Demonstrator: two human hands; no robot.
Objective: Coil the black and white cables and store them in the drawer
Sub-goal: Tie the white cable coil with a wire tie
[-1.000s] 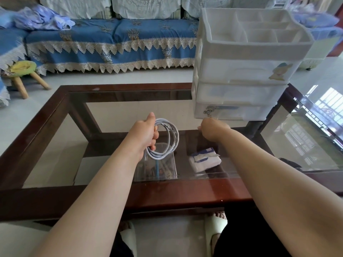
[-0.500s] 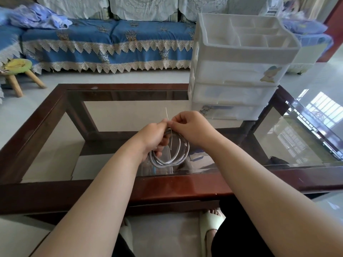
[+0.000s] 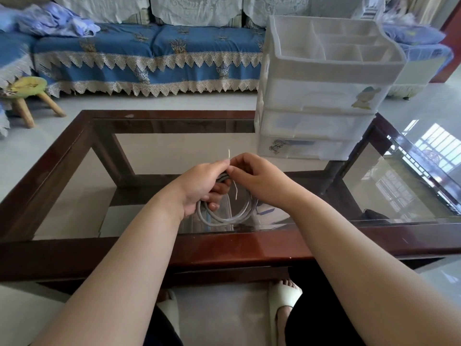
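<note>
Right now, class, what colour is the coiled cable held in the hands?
White, slightly greyish; the coiled cable shows best in the head view, the only one.

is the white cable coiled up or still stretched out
Coiled: the white cable hangs in round loops from the left hand, while the right hand pinches a thin tie at its top.

left hand (image 3: 199, 186) gripping coiled white cable (image 3: 225, 216), right hand (image 3: 259, 181) pinching twist tie (image 3: 235, 189)

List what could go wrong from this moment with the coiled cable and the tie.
The thin twist tie is only pinched at the top of the white cable coil by the left hand and right hand; it may slip, letting the loops spring apart. All the drawers of the drawer unit look closed.
</note>
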